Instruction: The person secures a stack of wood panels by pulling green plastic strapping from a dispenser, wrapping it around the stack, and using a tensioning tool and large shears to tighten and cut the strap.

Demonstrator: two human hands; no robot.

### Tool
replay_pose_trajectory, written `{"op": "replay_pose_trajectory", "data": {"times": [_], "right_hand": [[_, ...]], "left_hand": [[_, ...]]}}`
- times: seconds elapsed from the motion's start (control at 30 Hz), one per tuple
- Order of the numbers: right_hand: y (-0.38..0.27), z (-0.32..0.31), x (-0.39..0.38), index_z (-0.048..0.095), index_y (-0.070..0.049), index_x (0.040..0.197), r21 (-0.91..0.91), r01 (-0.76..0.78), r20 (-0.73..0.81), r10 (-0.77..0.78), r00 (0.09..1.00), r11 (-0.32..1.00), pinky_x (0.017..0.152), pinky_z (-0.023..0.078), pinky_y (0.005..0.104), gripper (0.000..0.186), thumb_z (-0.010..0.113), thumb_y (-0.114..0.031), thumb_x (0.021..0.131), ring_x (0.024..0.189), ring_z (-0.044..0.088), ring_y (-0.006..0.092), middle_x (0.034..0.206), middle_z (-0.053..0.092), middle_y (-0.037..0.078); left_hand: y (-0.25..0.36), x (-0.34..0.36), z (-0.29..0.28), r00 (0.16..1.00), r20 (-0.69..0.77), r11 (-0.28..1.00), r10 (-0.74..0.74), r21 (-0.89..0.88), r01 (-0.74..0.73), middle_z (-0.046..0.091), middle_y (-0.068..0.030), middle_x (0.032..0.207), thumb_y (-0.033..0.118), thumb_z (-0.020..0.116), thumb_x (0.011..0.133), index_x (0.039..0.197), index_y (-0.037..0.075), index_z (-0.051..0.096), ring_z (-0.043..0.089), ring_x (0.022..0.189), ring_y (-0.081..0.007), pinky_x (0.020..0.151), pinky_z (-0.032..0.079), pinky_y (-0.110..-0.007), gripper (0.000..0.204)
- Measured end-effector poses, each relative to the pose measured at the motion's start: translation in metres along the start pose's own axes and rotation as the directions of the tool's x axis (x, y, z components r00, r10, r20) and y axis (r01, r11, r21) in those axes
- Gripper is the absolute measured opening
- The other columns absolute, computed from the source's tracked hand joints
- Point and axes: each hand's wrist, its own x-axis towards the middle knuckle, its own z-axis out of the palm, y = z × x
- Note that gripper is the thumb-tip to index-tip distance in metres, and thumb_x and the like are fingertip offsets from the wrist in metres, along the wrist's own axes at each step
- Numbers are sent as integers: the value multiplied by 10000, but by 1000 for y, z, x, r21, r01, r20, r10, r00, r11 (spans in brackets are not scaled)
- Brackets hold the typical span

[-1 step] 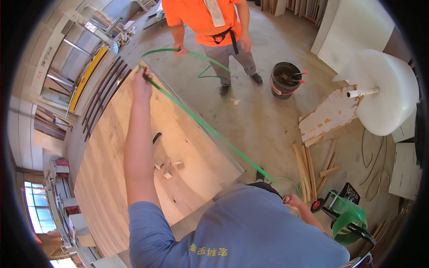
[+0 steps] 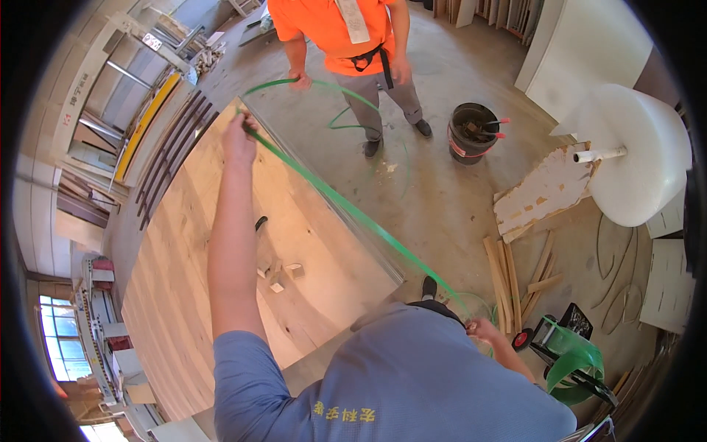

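A long green packing strap [image 2: 377, 228] stretches slantwise between my two hands. My left hand [image 2: 240, 138] is closed around it over the far corner of a wooden panel [image 2: 324, 287], my arm reaching out straight. Low on the right, beside my hip, my right hand [image 2: 484, 331] is closed at the strap's other end; part of the grip is hidden. Past my left hand the strap curves to a co-worker's hand [image 2: 300, 82] and hangs in loops by that person's legs. Small wood blocks [image 2: 277, 282] and a black curved object [image 2: 261, 222] rest on the panel.
A black bucket [image 2: 471, 134] stands near the co-worker's feet. On the right are a big white foam roll [image 2: 637, 158], wood strips [image 2: 508, 287] on the floor and a wheeled strap cart [image 2: 571, 353]. Dark bars [image 2: 177, 158] lie beyond the panel's left side.
The view has shifted slightly. My left hand sits a little further right, still closed on the strap. A thin strap loop by the co-worker's feet shows more clearly.
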Motion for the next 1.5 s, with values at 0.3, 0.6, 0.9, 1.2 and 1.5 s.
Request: {"op": "replay_pose_trajectory", "data": {"times": [0.3,0.6,0.9,1.2,1.5], "right_hand": [[-87,-22,28,640,-8,997,369,137,79,-178,981,919,705,474,260,209,706,23,802,784,583,98,822,620,-2],[-97,-53,15,642,-17,994,604,71,59,-134,989,794,694,461,293,257,507,-235,995,740,585,146,761,610,36],[-96,-71,25,624,-24,873,605,127,-27,-139,990,786,598,441,294,295,500,-251,1014,616,536,145,669,562,39],[-125,-42,-7,599,-18,838,549,198,-170,-124,978,812,576,444,297,302,499,-239,1018,599,535,155,642,541,50],[-162,24,-41,597,-14,792,566,251,-287,-98,953,785,528,417,279,274,550,-223,963,562,521,140,637,548,42]], "left_hand": [[-141,-122,-54,932,11,839,-363,439,321,586,-38,1003,283,546,973,1134,47,552,558,919,-161,798,483,-357,286],[-228,-333,-185,795,-132,205,-591,929,307,415,-255,1466,409,622,915,1441,-50,364,387,1382,-352,1133,324,-396,744],[-236,-455,-254,715,-339,-122,-612,933,338,262,-307,1526,402,654,871,1486,-79,215,312,1416,-385,1159,286,-392,896],[-257,-458,-285,680,-308,-29,-665,921,389,193,-315,1549,454,673,842,1516,-47,143,222,1452,-397,1179,242,-384,993],[-252,-472,-291,719,-96,34,-688,986,163,276,-360,1493,488,684,826,1474,-92,240,206,1441,-446,1173,242,-420,976]]}}
